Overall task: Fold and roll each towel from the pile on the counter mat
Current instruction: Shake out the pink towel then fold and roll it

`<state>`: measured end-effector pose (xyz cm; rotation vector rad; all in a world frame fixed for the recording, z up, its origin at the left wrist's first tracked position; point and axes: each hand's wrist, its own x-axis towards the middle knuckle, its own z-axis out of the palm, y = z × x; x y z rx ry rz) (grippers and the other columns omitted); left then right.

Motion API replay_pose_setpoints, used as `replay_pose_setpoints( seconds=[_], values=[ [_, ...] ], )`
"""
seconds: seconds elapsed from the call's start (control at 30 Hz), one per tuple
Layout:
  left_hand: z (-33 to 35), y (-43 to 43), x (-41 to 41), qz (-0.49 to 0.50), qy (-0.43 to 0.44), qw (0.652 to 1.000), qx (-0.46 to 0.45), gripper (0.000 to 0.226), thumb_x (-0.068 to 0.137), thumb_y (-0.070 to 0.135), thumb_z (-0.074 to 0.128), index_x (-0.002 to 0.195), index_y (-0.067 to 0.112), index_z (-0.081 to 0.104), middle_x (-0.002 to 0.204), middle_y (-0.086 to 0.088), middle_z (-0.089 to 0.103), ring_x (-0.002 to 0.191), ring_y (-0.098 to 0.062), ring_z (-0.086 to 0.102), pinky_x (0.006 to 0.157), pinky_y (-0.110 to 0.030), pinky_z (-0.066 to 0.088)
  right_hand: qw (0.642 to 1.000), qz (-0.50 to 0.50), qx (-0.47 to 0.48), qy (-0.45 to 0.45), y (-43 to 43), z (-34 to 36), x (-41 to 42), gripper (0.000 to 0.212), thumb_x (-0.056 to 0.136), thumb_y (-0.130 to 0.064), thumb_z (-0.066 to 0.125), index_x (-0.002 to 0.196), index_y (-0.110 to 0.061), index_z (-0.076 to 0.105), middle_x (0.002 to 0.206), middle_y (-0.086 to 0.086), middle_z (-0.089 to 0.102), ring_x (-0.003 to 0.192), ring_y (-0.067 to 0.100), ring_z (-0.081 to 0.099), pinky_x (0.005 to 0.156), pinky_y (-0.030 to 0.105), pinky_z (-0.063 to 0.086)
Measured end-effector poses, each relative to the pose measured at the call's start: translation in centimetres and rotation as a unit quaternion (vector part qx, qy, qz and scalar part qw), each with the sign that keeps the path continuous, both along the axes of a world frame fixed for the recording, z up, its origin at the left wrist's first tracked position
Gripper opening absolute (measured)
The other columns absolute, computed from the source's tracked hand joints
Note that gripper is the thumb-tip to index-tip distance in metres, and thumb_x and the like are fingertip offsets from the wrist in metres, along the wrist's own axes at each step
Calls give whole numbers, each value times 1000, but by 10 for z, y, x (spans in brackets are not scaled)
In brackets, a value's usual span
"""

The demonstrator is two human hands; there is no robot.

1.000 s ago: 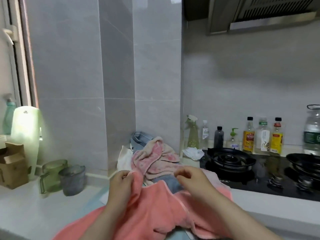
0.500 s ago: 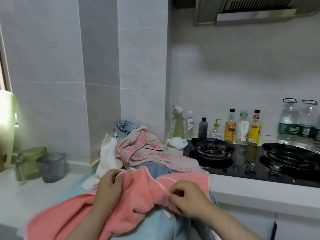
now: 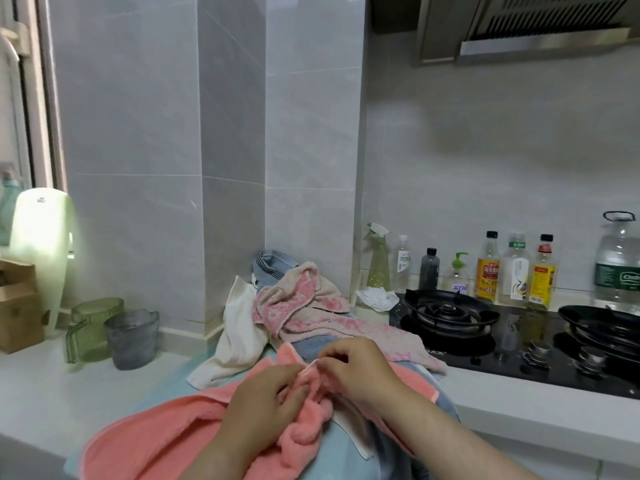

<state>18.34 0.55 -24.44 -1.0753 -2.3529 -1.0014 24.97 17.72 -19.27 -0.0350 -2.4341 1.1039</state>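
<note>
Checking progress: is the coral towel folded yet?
Not yet. The coral towel lies bunched, its edge pinched by the left hand and right hand.

Your daylight comes in from the window frame (image 3: pixel 48 98) at the far left and burns the pale green rounded plastic container (image 3: pixel 41 251) into a glaring, washed-out patch. The grey tiled wall (image 3: pixel 131 133) is softly, evenly lit; a broad dim shadow lies on it below the steel range hood (image 3: pixel 540 32) at the far right. The black glass hob (image 3: pixel 460 355) gives dull reflections. Soft shadows sit in the folds of the salmon-pink terry towel (image 3: pixel 166 434) under your left hand (image 3: pixel 266 396) and right hand (image 3: pixel 356 368). Vertical lines lean at the edges, and fine detail is smeared throughout.
</note>
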Motion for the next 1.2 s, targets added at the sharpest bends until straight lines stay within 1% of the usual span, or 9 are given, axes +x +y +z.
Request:
replay_pose_setpoints(
  seconds=[0.17, 0.27, 0.37, 0.57, 0.73, 0.83, 0.93, 1.1, 1.2],
  values=[
    [-1, -1, -13, 34, -44, 992, 115, 38, 79, 58, 42, 77, 24, 59, 67, 11, 62, 69, -4, 57, 67, -37, 49, 995, -3, 103, -4, 5, -5, 17, 13, 79, -29, 67, 81, -40, 61, 81, -11, 66, 78, 3, 59, 71, 17, 48],
    [-1, -2, -15, 50, -61, 984, 162, 29, 81, 48, 49, 73, 23, 60, 69, 13, 64, 70, -4, 58, 67, -36, 49, 963, -9, 268, -40, 12, -17, 32, 14, 76, -33, 59, 88, -29, 56, 83, -13, 58, 79, 6, 51, 70, 26, 45],
    [-2, -3, -18, 76, -79, 972, 208, 18, 89, 32, 56, 74, 25, 62, 71, 12, 65, 73, -4, 59, 68, -34, 48, 947, -23, 314, -56, 22, -24, 37, 5, 80, -28, 52, 83, -25, 55, 83, -13, 53, 84, 11, 49, 72, 29, 43],
    [0, -6, -24, 139, -117, 938, 294, 23, 87, 34, 46, 74, 21, 58, 73, 2, 63, 76, -27, 57, 68, -38, 43, 931, -21, 356, -76, 51, -2, 42, 36, 81, -24, 43, 106, -27, 68, 112, -12, 58, 108, 13, 48, 93, 30, 44],
    [3, -13, -33, 172, -156, 910, 344, 22, 85, 33, 47, 75, 18, 59, 76, -1, 62, 77, -29, 55, 65, -35, 38, 973, -83, 213, -40, 60, 42, 39, 19, 91, -20, 56, 89, -18, 75, 99, -13, 56, 97, 5, 52, 90, 25, 42],
    [3, -11, -31, 143, -194, 916, 319, 12, 92, 26, 60, 81, 20, 61, 82, 4, 64, 84, -23, 58, 68, -33, 39, 993, -102, -57, -16, 61, 64, 33, 21, 92, -23, 62, 81, -9, 72, 94, -2, 66, 88, 13, 60, 75, 29, 47],
    [3, -9, -29, 134, -217, 920, 299, 14, 85, 31, 71, 92, 24, 61, 86, 1, 63, 82, -16, 58, 69, -32, 43, 948, -161, -274, -24, 66, 75, 20, 22, 93, -28, 59, 83, -9, 61, 84, 9, 59, 76, 23, 56, 61, 32, 39],
    [6, -10, -25, 98, -241, 918, 298, 20, 72, 25, 63, 77, 13, 47, 67, -3, 47, 62, -21, 43, 60, -36, 37, 921, -346, -175, -30, 95, 80, -6, 23, 89, -21, 43, 70, -10, 50, 72, 6, 50, 72, 27, 50, 64, 34, 36],
    [6, -9, -28, 102, -230, 925, 285, 19, 64, 21, 54, 67, 13, 37, 61, -1, 39, 60, -20, 36, 57, -38, 32, 949, -254, -188, 5, 86, 79, -10, 19, 83, -14, 54, 78, -2, 67, 76, 17, 67, 72, 36, 63, 60, 36, 47]
  ],
)
